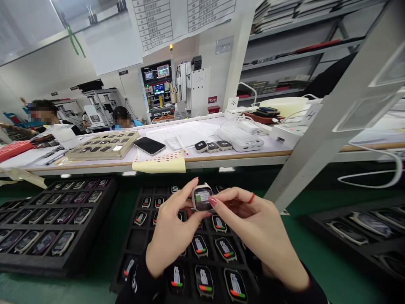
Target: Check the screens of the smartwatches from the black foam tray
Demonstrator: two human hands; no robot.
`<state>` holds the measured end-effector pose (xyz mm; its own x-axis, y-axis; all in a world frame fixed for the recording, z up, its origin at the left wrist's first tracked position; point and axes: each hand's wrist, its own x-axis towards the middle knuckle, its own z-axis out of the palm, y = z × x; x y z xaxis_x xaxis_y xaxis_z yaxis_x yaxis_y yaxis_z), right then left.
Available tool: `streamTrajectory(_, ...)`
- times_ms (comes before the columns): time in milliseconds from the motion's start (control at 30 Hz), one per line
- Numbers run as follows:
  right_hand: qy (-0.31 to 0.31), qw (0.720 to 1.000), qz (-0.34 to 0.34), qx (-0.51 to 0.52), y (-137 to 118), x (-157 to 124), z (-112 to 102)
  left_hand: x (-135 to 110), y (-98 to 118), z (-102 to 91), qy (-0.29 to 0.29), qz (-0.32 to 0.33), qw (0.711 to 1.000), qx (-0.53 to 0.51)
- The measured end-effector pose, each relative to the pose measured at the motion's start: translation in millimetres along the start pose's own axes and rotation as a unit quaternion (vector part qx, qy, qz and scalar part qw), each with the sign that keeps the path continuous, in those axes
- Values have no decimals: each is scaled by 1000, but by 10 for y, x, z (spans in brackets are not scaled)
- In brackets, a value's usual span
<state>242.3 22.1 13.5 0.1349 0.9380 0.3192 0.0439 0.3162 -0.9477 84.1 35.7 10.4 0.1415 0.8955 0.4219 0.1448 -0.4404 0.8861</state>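
Black compartment tray (142, 236) of lit watch bodies lies nearest, on the green desk (332, 261). Above it, left hand (172, 230) and right hand (253, 228) both pinch one small pale-cased smartwatch body (202, 197) — screen toward camera, left fingers on its left edge, right fingertips on its right edge — grip clamped from both sides

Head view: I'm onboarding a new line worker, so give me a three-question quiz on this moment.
1. True or false: both hands grip one watch body.
2. What lies directly under the hands? A) black tray of lit watch bodies B) yellow sheet C) smartphone
3. Which hand wears a red ring?

Key:
1. True: left hand and right hand pinch it, screen lit.
2. A
3. The right hand.
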Motion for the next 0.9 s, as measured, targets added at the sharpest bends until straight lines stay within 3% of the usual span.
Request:
streamTrajectory(600,10,1000,-5,-1,18,15,-4,0,-17,2,4,17,1000,21)
streamTrajectory(900,9,997,-61,-49,77,28,-9,-12,4,-4,3,17,999,36)
